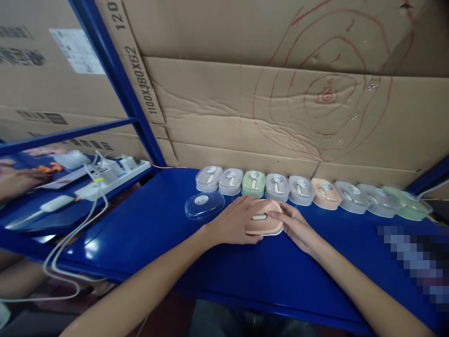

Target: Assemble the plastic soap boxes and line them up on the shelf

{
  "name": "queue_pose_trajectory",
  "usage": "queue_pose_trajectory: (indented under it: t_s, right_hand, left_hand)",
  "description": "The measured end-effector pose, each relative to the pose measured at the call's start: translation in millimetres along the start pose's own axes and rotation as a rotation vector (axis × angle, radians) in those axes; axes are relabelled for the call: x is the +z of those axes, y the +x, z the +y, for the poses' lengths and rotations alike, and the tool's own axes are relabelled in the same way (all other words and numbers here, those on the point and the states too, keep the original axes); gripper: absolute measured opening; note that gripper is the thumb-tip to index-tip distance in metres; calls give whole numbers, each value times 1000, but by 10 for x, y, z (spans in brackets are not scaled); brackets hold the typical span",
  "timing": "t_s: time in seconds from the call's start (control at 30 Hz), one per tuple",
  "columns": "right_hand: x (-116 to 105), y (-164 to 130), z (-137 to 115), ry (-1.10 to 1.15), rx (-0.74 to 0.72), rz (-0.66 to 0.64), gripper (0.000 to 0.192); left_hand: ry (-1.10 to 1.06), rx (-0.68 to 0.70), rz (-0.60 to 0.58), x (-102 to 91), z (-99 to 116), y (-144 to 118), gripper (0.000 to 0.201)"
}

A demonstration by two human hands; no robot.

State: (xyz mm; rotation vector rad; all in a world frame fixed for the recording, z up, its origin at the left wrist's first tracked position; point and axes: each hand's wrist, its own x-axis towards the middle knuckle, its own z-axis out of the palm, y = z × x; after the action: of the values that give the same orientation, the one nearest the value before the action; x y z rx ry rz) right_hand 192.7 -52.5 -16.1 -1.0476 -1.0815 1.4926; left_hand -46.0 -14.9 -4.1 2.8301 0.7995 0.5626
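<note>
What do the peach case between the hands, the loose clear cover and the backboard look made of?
Peach case: probably smooth, satin plastic, evenly coloured. Clear cover: likely glossy plastic; blue tabletop shows through. Backboard: matt brown cardboard, judging by its creases.

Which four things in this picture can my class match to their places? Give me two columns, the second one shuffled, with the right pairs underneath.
Things
1. Nearer peach box
2. Clear lid
3. Power strip
4. Red rings

Places
A. Beyond the left edge of the blue tabletop
B. Drawn on the cardboard
C. Between the left hand and right hand
D. Lying on the blue tabletop, left of both hands

Pairs: 1-C, 2-D, 3-A, 4-B
</note>
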Motion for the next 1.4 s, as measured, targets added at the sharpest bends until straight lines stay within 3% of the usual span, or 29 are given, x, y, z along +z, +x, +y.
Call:
queue_pose_trajectory:
  t_s: [0.13, 0.5, 0.57, 0.67, 0.83, 0.93, 1.07, 1.27, 1.4]
  right_hand:
    - [6, -7, 15, 56, 77, -17, 56]
    - [-26, 58, 73, 33, 4, 110, 55]
    - [-42, 71, 58, 20, -27, 145, 57]
    - [-85, 104, 53, -12, -75, 230, 58]
    - [-152, 146, 81, -27, -79, 307, 50]
    - [-153, 147, 87, -32, -92, 306, 49]
    - [-141, 143, 80, -42, -97, 299, 50]
    - [-137, 150, 73, -32, -82, 310, 49]
    - [-134, 146, 71, -19, -82, 299, 48]
  left_hand:
    - [35, 8, 15, -3, 17, 9, 95]
    - [-34, -16, 40, -48, -69, -18, 108]
    - [-71, -17, 77, -97, -86, -39, 97]
    - [-76, -49, 174, -161, -133, -60, 65]
    - [146, -215, 261, -277, -268, -48, 31]
    - [324, -382, 184, -425, -305, -51, 21]
    - [403, -548, 44, -646, -308, -120, 32]
    - [290, -572, -220, -752, -358, -254, 68]
    - [257, -559, -234, -720, -406, -288, 68]
